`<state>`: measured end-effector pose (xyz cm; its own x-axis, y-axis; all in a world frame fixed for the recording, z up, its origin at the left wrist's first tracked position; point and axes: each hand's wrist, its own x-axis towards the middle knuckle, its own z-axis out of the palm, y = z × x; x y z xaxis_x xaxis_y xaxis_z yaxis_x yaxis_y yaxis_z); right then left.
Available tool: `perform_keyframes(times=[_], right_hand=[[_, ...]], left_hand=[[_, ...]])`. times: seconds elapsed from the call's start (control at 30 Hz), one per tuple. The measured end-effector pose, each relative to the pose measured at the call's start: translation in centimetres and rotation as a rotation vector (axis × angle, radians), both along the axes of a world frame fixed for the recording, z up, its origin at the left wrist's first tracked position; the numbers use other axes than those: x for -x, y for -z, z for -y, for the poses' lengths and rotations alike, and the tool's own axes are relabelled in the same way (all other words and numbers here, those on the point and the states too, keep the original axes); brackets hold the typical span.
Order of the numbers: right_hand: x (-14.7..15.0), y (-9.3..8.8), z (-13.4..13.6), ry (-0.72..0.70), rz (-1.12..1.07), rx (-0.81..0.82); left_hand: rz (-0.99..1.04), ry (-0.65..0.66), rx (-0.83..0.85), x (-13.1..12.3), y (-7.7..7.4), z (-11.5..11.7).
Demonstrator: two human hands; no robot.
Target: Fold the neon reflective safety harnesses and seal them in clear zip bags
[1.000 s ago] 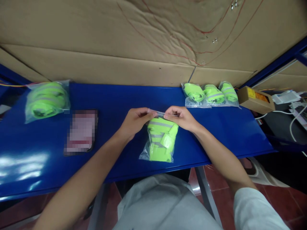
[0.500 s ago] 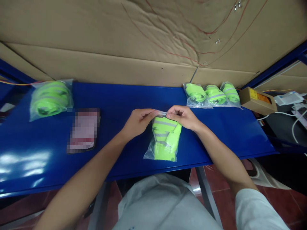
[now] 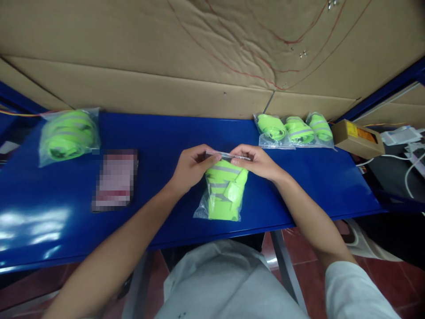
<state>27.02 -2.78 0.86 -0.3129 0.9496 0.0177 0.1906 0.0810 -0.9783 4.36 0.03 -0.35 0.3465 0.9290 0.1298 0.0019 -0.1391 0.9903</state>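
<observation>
Near the table's point(image 3: 159, 141) front edge, the left hand point(image 3: 191, 167) and right hand point(image 3: 257, 161) are pinching opposite ends of the clear bag's point(image 3: 222, 192) far-side mouth, apparently pressing it closed over the folded reflective vest.

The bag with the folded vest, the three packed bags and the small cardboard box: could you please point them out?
bag with the folded vest point(image 3: 222, 197), head view, middle of the green fabric inside.
three packed bags point(image 3: 296, 131), head view, on the middle bag.
small cardboard box point(image 3: 352, 144), head view, its brown near side.
</observation>
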Motion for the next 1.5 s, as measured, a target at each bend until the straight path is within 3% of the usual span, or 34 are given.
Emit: perform_keyframes(times=[0.13,0.27,0.57,0.8,0.97,1.1,1.23,1.4,1.5], right_hand=[[0.0,0.0,-0.1,0.117,0.062,-0.051],[0.5,0.0,0.2,0.129,0.068,-0.108],[-0.5,-0.8,0.0,0.017,0.020,0.025],[-1.5,-1.0,-0.1,0.134,-0.019,-0.027],[-2.6,-1.3,-0.3,0.063,-0.013,0.066],[-3.3,-1.1,-0.8,0.185,-0.008,0.041],[-3.1,-0.9,-0.8,0.194,-0.010,-0.031],[-3.1,-1.0,-0.7,0.104,-0.004,0.022],[-3.1,-0.8,-0.8,0.160,0.005,0.009]], left_hand=[[0.048,0.010,0.086,0.3,0.1,-0.4],[0.038,0.113,0.209,0.3,0.1,-0.4],[0.049,0.073,0.098,0.1,-0.1,-0.1],[-0.010,0.183,0.050,1.0,-0.5,-1.0],[0.032,0.246,0.274,1.6,-0.7,-1.4],[0.010,0.302,0.324,2.0,-0.9,-1.6],[-0.025,0.253,0.222,1.8,-0.9,-1.6],[-0.003,0.149,0.169,1.5,-0.5,-1.4],[0.035,0.091,0.175,1.4,-0.2,-1.5]])
